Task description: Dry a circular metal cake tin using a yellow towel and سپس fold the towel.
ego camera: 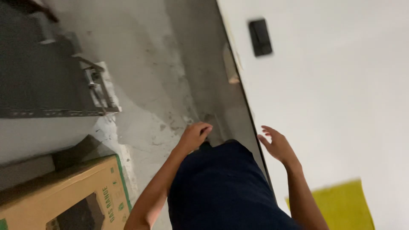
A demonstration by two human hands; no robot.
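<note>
Both hands are seen empty, nothing grasped. The left hand (195, 135) is loosely curled, held above the concrete floor (149, 85). The right hand (277, 145) is spread open, fingers apart, just beside the white wall (332, 93). Dark trousers (217, 183) are seen between the forearms. A cardboard box (64, 196) lies low left; a yellow sheet (341, 204) low right; a black plate (260, 37) is fixed to the wall.
</note>
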